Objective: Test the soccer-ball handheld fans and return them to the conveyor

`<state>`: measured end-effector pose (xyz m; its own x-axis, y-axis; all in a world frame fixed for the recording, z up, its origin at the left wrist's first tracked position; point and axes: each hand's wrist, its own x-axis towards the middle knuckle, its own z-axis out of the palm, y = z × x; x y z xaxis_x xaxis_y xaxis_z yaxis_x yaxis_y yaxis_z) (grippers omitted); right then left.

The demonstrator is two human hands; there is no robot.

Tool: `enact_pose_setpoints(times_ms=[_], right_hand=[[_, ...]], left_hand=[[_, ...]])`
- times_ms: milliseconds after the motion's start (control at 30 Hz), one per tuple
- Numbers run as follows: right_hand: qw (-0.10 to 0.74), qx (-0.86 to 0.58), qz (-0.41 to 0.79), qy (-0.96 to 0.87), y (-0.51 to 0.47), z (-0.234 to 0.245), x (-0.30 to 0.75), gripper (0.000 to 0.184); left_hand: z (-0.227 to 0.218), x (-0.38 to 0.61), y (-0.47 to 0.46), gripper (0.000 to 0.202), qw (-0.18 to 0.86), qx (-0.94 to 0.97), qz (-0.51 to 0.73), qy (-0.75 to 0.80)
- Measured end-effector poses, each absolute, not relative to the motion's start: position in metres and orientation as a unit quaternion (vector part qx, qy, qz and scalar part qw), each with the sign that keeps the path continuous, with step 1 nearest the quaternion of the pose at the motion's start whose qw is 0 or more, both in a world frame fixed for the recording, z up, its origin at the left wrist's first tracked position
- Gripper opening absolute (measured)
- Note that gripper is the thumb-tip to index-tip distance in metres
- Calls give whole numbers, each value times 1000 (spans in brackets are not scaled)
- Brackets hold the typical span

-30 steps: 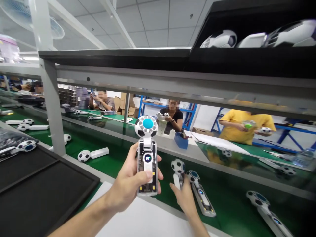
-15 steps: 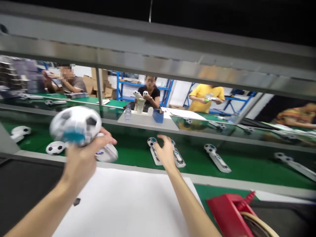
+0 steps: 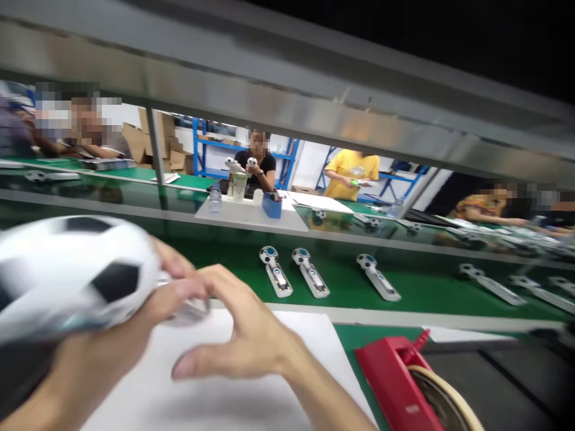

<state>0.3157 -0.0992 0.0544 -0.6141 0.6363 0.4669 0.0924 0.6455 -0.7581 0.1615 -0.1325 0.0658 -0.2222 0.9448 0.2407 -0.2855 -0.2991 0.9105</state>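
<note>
Close to the camera at left is a white handheld device with a football-patterned head [image 3: 76, 263], black patches on a round shell, blurred by motion. My left hand [image 3: 117, 347] is wrapped around its handle, mostly hidden behind the fingers. Beside those fingers, my right hand [image 3: 256, 332] is open, thumb spread well away from the forefinger. Its fingertips overlap the left fingers in view; whether they touch the handle I cannot tell. A white sheet [image 3: 309, 335] lies under both hands.
Several similar devices [image 3: 311, 274] lie on the green conveyor belt [image 3: 238, 275] ahead. A red tape dispenser [image 3: 386, 371] stands at right. A grey beam [image 3: 269, 90] crosses overhead. Across the line, a person in yellow [image 3: 350, 170] and other co-workers handle things.
My right hand has come back from the devices on the belt to beside my left hand. The held device is nearer the camera and further left. The view has shifted.
</note>
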Motion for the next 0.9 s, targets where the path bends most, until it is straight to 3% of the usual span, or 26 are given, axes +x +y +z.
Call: enact_pose_setpoints(times_ms=[33,133,200,333,567,767,900], right_hand=[[369,-219,363,-827,-103,53,313,54],[389,-243,353,-815,-102,41,307,24],[391,-240,352,-816,-98,32,304,19],[383,-240,365,-814,-93,23,302,35],[363,-257,376,-813,-87,19,299,25],[377,-287,557,-682,-59,-2,294,56],[410,-388,533,-631,-24,-32,310,69]], left_hand=[[68,159,-132,20,438,451,677,383],[71,156,-126,13,415,506,653,381],[71,156,-120,11,433,503,648,375],[70,155,-111,11,460,471,658,365],[59,154,-94,12,474,469,638,384],[35,132,-58,42,374,577,520,507],[16,91,-31,42,252,608,405,635]])
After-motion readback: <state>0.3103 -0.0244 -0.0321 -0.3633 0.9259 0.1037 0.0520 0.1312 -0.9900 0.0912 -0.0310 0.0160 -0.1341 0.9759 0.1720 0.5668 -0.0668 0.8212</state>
